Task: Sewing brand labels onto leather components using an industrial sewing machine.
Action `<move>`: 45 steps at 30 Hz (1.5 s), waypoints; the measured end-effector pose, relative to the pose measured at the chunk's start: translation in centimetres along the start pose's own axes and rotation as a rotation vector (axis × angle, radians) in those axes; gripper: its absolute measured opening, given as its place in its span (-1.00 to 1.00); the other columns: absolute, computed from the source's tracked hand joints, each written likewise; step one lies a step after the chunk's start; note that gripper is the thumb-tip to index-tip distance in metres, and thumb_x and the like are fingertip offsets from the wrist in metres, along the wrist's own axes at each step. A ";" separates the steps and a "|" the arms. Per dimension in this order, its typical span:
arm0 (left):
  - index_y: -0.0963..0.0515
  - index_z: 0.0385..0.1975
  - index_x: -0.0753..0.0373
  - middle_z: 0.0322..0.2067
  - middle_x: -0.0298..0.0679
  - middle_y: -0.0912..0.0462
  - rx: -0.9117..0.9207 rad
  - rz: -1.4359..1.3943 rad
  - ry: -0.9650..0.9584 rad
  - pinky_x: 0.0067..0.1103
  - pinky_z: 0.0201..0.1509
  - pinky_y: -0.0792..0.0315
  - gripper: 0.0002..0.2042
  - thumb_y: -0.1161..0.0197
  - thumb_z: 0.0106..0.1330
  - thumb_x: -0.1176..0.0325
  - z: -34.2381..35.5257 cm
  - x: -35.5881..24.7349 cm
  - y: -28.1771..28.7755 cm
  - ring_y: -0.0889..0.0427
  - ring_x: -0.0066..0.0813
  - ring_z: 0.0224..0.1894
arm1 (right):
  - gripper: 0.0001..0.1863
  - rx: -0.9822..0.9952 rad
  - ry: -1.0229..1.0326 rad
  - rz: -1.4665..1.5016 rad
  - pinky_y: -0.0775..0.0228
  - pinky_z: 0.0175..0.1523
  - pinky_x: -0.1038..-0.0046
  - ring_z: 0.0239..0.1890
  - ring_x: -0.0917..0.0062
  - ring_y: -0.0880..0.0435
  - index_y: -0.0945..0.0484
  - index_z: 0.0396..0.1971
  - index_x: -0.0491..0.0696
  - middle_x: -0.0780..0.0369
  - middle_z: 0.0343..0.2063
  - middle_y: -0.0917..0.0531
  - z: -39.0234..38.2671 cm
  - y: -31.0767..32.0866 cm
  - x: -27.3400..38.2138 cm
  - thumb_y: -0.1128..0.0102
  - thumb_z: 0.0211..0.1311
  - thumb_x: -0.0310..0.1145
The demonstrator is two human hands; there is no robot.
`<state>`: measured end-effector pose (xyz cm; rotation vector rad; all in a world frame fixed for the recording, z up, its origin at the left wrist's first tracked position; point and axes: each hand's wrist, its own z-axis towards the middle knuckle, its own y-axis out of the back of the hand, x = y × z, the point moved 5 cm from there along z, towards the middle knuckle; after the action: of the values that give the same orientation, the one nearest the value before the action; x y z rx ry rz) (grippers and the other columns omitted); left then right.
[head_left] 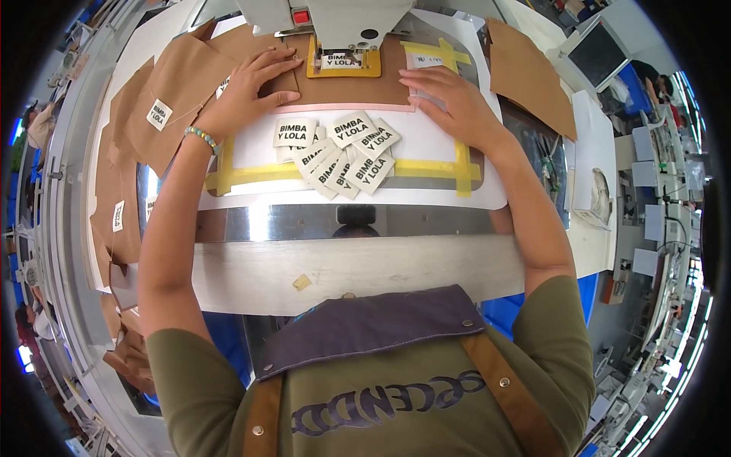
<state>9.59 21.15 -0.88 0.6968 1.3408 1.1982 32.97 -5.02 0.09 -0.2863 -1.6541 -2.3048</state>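
My left hand lies flat on a brown fabric piece, its fingers stretched toward the sewing machine and its thumb apart. On the right end of the same piece rest the fingertips of my right hand, also spread. Between my hands a yellow clamp frame presses on the fabric around a white printed label, partly hidden under the machine head. Close below the fabric's pinkish front edge, a loose pile of white labels is spread on the white sheet.
Brown fabric pieces, some with labels, overlap at the left. Another brown piece lies at the right. Yellow tape marks the sheet. Small tools sit in a recess beyond my right forearm. A screen stands at the far right.
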 end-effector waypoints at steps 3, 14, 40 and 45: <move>-0.49 0.52 0.06 0.59 -0.28 -0.35 -0.019 0.044 -0.034 -0.18 0.74 -0.04 -0.37 -0.38 0.47 0.08 0.2 0.2 -0.2 -0.12 -0.12 0.69 | -0.58 0.010 0.005 -0.050 -0.44 0.47 0.18 0.38 0.20 -0.57 -0.68 0.28 -0.05 0.17 0.30 -0.70 0.4 0.3 0.4 -0.25 0.53 -0.24; -0.63 0.36 0.10 0.33 -0.18 -0.59 -0.171 0.051 -0.238 -0.23 0.51 -0.34 -0.53 -0.39 0.46 0.27 1.2 -5.1 -2.3 -0.50 -0.11 0.35 | -0.47 0.273 -0.095 -0.356 -0.57 0.31 0.19 0.22 0.15 -0.71 -0.71 0.23 -0.08 0.08 0.20 -0.74 -1.8 3.1 3.8 -0.31 0.50 0.02; -0.62 0.26 0.20 0.34 -0.16 -0.59 -0.143 0.402 0.315 -0.24 0.33 -0.57 -0.56 -0.27 0.39 0.60 -11.5 6.6 8.3 -0.61 -0.03 0.33 | -0.79 -0.144 -0.219 -0.672 -0.65 0.11 0.27 0.03 0.26 -0.79 -0.83 -0.04 0.01 0.25 0.04 -0.83 -7.2 7.9 -6.4 -0.40 0.37 -0.36; -0.67 0.25 0.17 0.32 -0.18 -0.67 -0.247 0.123 0.060 -0.29 0.36 -0.56 -0.54 -0.44 0.34 0.54 -7.1 -4.9 7.5 -0.67 -0.06 0.30 | -0.81 -0.321 -0.199 -0.406 -0.64 0.12 0.31 0.04 0.28 -0.79 -0.81 -0.10 -0.05 0.26 0.02 -0.84 -6.3 8.2 -4.6 -0.39 0.34 -0.41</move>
<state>1.81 17.14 6.54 0.5758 1.1864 1.4652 40.15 -12.89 3.92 -0.2739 -1.5353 -2.9401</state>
